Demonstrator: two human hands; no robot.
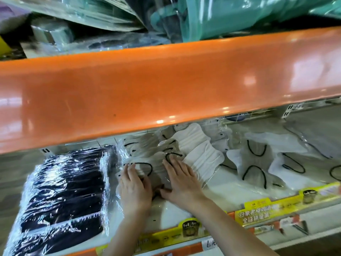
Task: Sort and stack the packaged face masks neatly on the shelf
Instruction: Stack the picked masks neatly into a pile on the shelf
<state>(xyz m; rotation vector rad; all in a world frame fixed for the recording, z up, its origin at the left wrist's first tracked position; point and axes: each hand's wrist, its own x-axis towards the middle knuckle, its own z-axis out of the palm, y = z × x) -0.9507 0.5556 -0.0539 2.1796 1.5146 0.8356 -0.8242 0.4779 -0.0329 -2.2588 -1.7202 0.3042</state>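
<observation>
done: black mask packs sit tidy, left of hands | now: left hand and right hand press flat, side by side, on white mask pile | left: loose white packs right of hands need stacking on shelf

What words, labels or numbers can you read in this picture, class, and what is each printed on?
"全球销量", partly blurred: yellow shelf-edge sign.
Line above it: too blurred to read.
White price tag: handwritten, cut off, unreadable.
Small yellow label: too small.
Mask packs under the left hand and right hand: no readable text.
</observation>
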